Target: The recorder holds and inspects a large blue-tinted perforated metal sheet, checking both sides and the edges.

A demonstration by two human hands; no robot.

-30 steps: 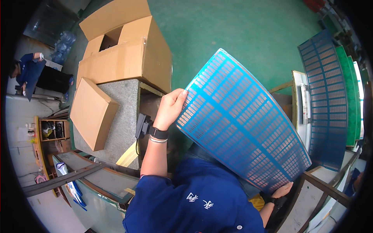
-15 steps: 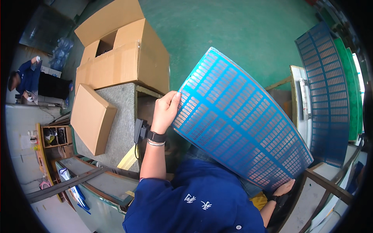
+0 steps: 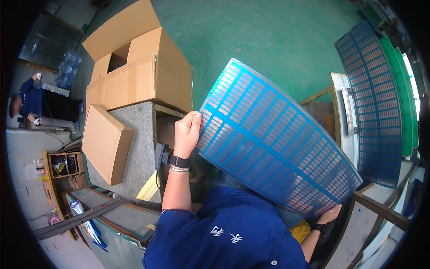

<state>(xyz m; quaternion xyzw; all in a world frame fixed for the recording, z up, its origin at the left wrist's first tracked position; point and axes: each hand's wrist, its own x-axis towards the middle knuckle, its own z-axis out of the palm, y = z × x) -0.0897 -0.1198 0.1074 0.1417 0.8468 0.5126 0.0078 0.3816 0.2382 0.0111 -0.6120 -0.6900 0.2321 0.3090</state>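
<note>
As the head view shows it: blue panel [image 3: 277, 143] in front of the person's body, carried between left hand [image 3: 186, 133] and right hand [image 3: 329, 215], above the green floor [image 3: 268, 33].
Panel's long axis: slantwise, upper left to lower right of the picture; rows of small coppery marks on the face toward the camera.
Left grip: closed on the upper-left short edge, about midway along; thumb shows at the edge, fingers beneath out of sight.
Right grip: closed at the lower-right short edge; most of its hold hidden under the panel.
Panel from the grips: to the right of the left hand and reaching down-picture; up and to the left of the right hand. Neither hand nearer, both touching.
Lower-right end: the end that matters, I judge. Its corner comes just beside second blue panel [image 3: 374, 98] and wooden frame [image 3: 380, 210]; touching or apart, cannot tell.
Second panel's long axis: roughly top to bottom of the picture, so the two lie at an angle; green sheet [image 3: 400, 89] just beyond it.
Left-hand side: grey bench [image 3: 141, 130] with small box [image 3: 105, 143] and open carton [image 3: 123, 83], all apart from the panel.
</note>
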